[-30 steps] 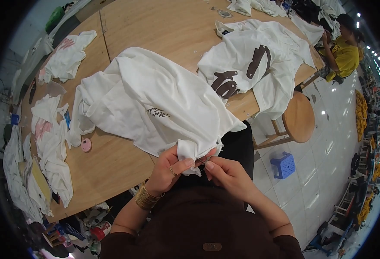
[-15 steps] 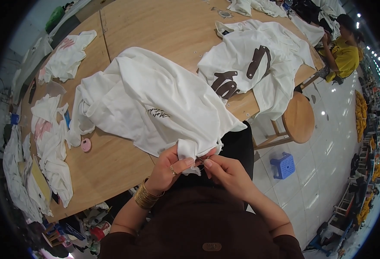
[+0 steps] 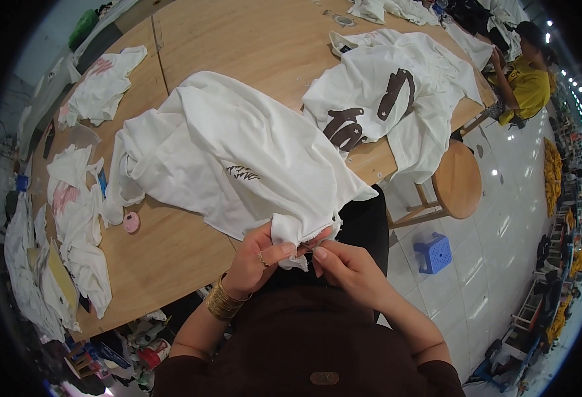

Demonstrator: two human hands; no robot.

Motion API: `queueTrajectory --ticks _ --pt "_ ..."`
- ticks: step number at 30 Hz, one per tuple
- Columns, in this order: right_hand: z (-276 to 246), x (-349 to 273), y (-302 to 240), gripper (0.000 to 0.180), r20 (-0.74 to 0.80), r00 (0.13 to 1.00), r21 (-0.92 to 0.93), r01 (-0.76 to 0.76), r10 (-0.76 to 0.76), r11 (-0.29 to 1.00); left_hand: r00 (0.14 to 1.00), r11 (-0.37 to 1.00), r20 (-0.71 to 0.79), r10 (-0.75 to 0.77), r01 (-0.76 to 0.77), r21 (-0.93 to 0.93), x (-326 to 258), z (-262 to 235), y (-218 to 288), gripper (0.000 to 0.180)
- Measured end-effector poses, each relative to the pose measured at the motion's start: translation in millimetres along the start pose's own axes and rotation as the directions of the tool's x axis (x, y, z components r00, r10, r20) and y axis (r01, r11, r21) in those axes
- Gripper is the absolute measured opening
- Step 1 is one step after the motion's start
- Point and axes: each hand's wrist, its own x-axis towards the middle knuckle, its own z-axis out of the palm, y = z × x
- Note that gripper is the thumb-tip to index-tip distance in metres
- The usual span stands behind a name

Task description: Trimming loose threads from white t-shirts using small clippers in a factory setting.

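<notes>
A white garment (image 3: 238,145) with small dark lettering lies bunched over the table's near edge, one corner drawn toward my body. My left hand (image 3: 261,257) is closed on that corner, thumb on top, with a raw, frayed edge folded between the fingers. Close beside it, my right hand (image 3: 347,264) pinches thumb against forefinger at the same edge. Something thin and dark shows at its fingertips, too small to name. Beyond, to the right, lies another white garment (image 3: 430,73) with large brown printed shapes.
The wooden table (image 3: 238,40) carries more white cloth pieces (image 3: 79,231) at the left and a round pink thing (image 3: 131,222). Right of me stand a round wooden stool (image 3: 459,180) and a low blue plastic stool (image 3: 433,254). A person in yellow (image 3: 526,86) sits at the far right.
Both hands stay at the frayed edge. My right fingertips have shifted very slightly; the cloth lies almost as before.
</notes>
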Motion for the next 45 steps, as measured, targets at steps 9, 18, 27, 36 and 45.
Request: queueTrajectory --ticks 9,18,27,36,45 --pt "2 2 -3 0.033 -0.014 1.0 -0.034 0.015 -0.016 0.999 1.0 1.0 0.018 -0.009 0.008 0.018 -1 -10 -5 0.034" --pt "2 2 2 0.031 -0.044 0.999 -0.017 0.013 -0.013 1.0 0.998 0.997 0.043 -0.047 0.049 -0.066 -1 -7 1 0.036" --pt "3 0 -1 0.03 -0.035 0.999 -0.088 0.02 -0.023 0.996 0.999 0.999 0.037 -0.02 0.021 -0.032 0 -8 -4 0.037" --pt "4 -1 -6 0.027 -0.066 0.996 -0.2 0.05 -0.065 0.979 0.999 1.0 0.036 -0.011 0.011 -0.002 -1 -6 -3 0.035" --pt "7 -4 -5 0.023 -0.146 0.966 -0.44 0.13 -0.213 0.889 0.999 0.999 0.03 0.011 -0.012 0.039 -3 -10 -5 0.032"
